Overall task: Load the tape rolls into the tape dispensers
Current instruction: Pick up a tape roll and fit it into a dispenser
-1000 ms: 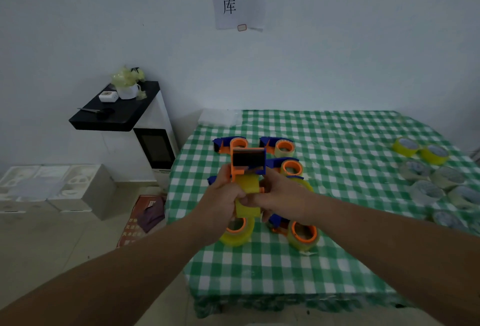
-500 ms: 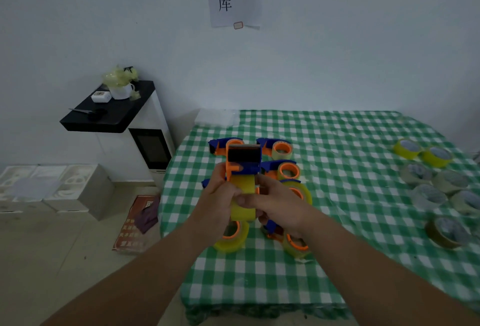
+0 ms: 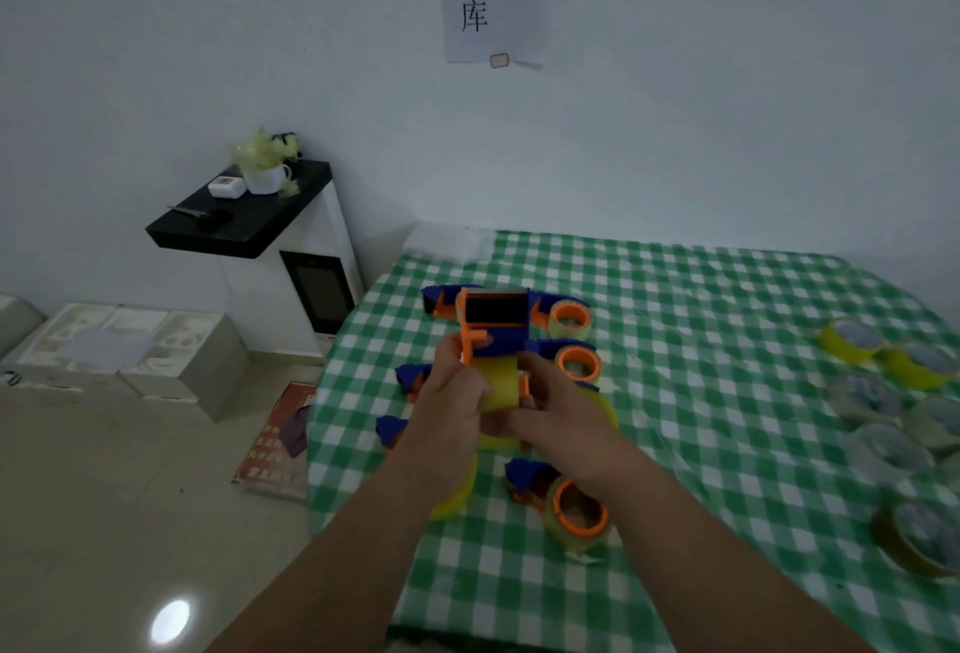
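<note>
While the checked table (image 3: 727, 340) fills the right of the frame, loose rolls (image 3: 883, 408) wait along its right edge and loaded dispensers (image 3: 571, 356) cluster mid-frame. At centre, above them, both hands grip one dispenser (image 3: 493, 325): the left hand (image 3: 452, 408) wraps its left side, the right hand (image 3: 561, 408) seems to press the yellow roll (image 3: 500, 384) in, though fingers hide the hub. Pushed crooked, that roll could jam or pop off.

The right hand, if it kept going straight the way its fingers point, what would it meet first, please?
Likely the yellow tape roll it already grips against the dispenser, then the left hand just beyond; depth is hard to judge.
</note>
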